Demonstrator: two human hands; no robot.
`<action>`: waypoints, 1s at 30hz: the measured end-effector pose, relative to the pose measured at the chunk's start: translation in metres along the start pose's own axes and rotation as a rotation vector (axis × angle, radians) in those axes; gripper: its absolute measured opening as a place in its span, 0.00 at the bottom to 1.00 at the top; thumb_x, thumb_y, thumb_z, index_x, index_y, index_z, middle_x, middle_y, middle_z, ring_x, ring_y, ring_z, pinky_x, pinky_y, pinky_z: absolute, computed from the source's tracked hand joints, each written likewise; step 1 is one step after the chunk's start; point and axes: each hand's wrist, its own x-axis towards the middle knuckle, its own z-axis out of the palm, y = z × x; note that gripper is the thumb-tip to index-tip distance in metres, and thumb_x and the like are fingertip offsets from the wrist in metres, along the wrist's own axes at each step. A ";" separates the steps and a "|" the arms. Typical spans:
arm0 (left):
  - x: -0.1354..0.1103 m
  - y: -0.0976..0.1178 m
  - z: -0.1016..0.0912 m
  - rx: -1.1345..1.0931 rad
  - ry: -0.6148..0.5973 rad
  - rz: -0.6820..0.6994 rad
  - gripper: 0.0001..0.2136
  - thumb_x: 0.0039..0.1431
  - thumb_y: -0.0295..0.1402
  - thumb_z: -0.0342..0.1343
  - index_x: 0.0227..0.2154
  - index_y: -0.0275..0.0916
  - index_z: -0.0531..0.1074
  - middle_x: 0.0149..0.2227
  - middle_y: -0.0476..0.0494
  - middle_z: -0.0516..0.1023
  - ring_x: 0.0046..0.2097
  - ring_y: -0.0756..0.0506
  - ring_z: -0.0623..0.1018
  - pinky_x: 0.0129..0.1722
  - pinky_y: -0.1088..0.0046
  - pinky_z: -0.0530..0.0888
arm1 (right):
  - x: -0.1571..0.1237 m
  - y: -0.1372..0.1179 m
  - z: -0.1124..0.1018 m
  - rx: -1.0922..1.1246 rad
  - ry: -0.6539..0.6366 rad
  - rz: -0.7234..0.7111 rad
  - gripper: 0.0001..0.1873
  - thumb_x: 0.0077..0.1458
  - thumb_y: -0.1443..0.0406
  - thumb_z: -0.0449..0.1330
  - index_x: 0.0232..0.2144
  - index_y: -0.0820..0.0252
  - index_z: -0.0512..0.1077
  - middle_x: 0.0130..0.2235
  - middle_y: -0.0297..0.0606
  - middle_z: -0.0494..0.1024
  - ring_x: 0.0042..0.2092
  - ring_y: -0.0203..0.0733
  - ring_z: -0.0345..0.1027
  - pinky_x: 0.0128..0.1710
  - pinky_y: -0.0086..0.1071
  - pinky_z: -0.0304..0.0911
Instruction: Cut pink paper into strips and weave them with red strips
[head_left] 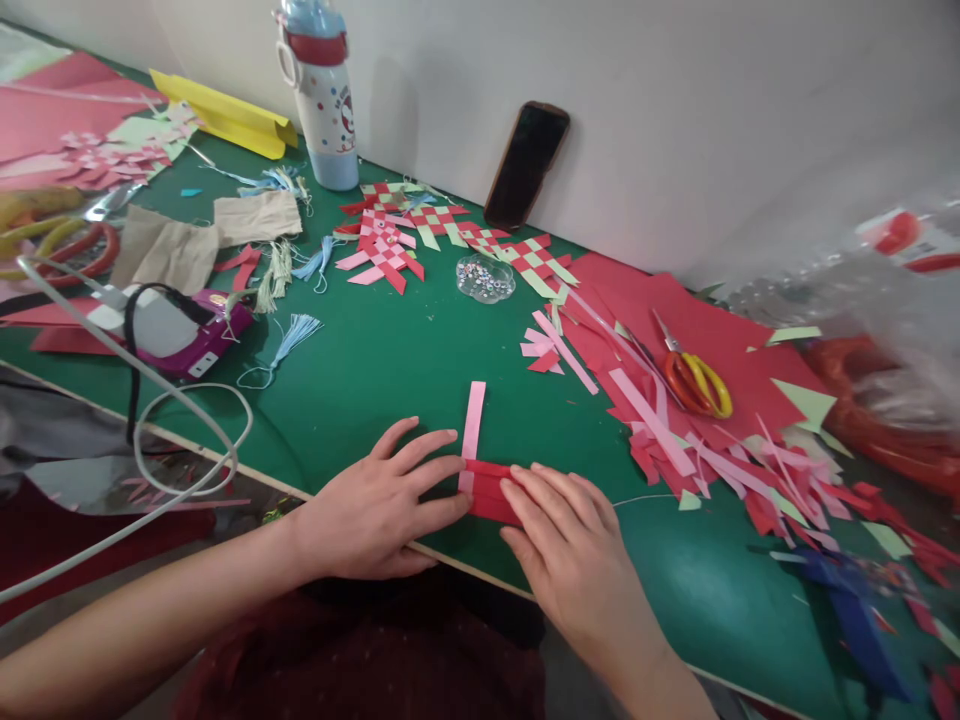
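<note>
Flat, both hands press the red strips (491,490) between left hand (375,510) and right hand (574,560).

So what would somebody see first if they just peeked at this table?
Probably the two hands at the near edge: the left hand and right hand press on folded red paper strips crossed by an upright pink strip. Next, the yellow-and-red scissors on the red scrap pile to the right, and the woven paper pieces by the wall.
</note>
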 end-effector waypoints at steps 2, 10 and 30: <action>0.000 0.000 0.000 0.003 0.006 0.000 0.26 0.58 0.47 0.59 0.57 0.46 0.66 0.62 0.41 0.65 0.66 0.33 0.56 0.66 0.47 0.42 | -0.002 0.004 -0.002 -0.008 0.026 0.036 0.15 0.66 0.64 0.53 0.51 0.60 0.74 0.53 0.40 0.79 0.55 0.49 0.69 0.59 0.47 0.55; 0.001 0.000 0.001 0.000 0.009 0.005 0.26 0.58 0.46 0.60 0.57 0.46 0.66 0.62 0.42 0.65 0.67 0.33 0.57 0.67 0.46 0.44 | -0.005 -0.004 0.006 0.018 0.032 0.007 0.17 0.66 0.67 0.51 0.55 0.61 0.71 0.57 0.42 0.76 0.60 0.47 0.65 0.61 0.48 0.56; 0.000 0.000 0.001 0.009 0.017 0.000 0.25 0.57 0.47 0.60 0.56 0.45 0.67 0.59 0.40 0.68 0.66 0.34 0.58 0.66 0.46 0.45 | -0.002 -0.010 0.013 0.018 -0.019 -0.025 0.17 0.67 0.64 0.52 0.54 0.61 0.73 0.56 0.42 0.76 0.60 0.49 0.66 0.61 0.50 0.58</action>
